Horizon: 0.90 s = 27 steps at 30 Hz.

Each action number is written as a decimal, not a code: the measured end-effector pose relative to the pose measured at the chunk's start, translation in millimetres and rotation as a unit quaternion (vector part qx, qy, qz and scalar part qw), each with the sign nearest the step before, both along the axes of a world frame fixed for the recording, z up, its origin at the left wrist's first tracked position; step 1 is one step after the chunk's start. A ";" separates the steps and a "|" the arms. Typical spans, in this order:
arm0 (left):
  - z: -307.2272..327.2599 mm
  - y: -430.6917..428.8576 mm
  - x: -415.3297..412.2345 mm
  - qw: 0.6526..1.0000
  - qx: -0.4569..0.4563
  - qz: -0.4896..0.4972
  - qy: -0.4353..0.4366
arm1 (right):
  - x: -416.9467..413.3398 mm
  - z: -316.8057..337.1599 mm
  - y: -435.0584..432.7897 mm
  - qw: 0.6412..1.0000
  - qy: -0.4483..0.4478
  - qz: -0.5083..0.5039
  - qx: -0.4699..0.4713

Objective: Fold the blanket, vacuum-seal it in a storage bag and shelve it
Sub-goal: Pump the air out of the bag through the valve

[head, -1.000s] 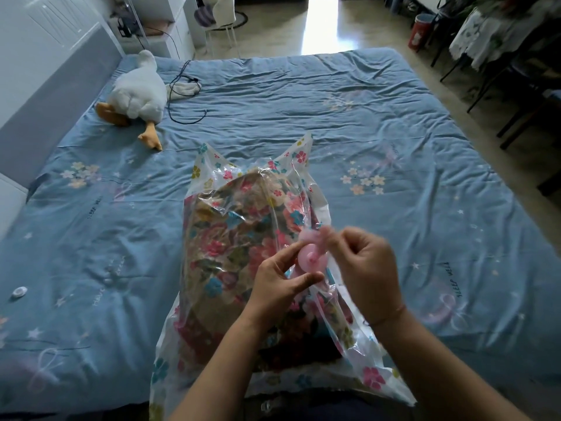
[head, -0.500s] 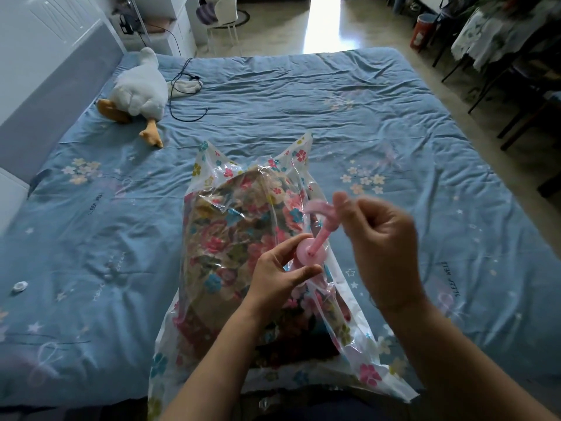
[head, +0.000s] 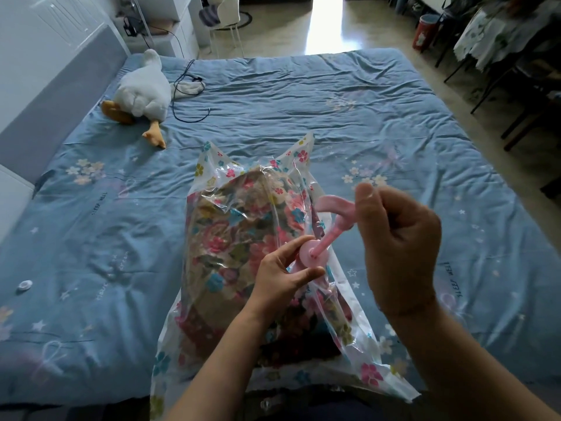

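Note:
A clear storage bag point(head: 358, 338) printed with small flowers lies on the blue bed point(head: 379, 126) in front of me. Inside it sits the folded floral blanket point(head: 233, 238). A pink hand pump point(head: 331, 232) stands on the bag's right side, its round base pressed to the plastic and its plunger drawn out. My left hand point(head: 282, 275) pinches the pump's round base between thumb and fingers. My right hand point(head: 397, 238) is closed around the pump's curved handle, held up above the base.
A white plush goose point(head: 142, 92) and a black cable point(head: 188, 95) lie at the far left of the bed. A small white round cap point(head: 24, 285) rests on the sheet at the left. Chairs and a covered table point(head: 501, 34) stand at the right.
My right hand has pulled the pump handle up and to the right, and the plunger rod now shows. My left hand has stayed on the base.

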<state>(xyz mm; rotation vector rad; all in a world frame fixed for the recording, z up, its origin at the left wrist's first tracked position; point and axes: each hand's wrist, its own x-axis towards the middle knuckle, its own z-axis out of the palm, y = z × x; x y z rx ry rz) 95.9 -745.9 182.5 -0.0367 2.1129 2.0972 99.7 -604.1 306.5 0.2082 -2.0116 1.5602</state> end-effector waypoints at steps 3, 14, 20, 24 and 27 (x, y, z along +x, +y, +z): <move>0.3 2.4 3.0 1.000 0.008 0.002 -0.001 | 0.7 -50.8 -2.9 0.987 -0.143 0.038 0.057; 0.5 3.9 2.4 1.000 0.014 0.005 -0.004 | 3.5 -25.6 0.2 0.998 -0.035 0.021 -0.038; 2.5 4.2 1.8 1.000 0.008 -0.003 0.003 | -2.8 -68.2 2.1 0.977 -0.195 0.038 0.079; 0.0 2.4 -1.0 1.000 -0.002 0.004 -0.006 | 5.1 -5.7 6.9 0.998 -0.016 0.037 -0.047; -2.4 4.4 1.3 1.000 0.003 0.010 -0.006 | 8.8 -22.7 3.5 0.999 -0.029 0.033 -0.020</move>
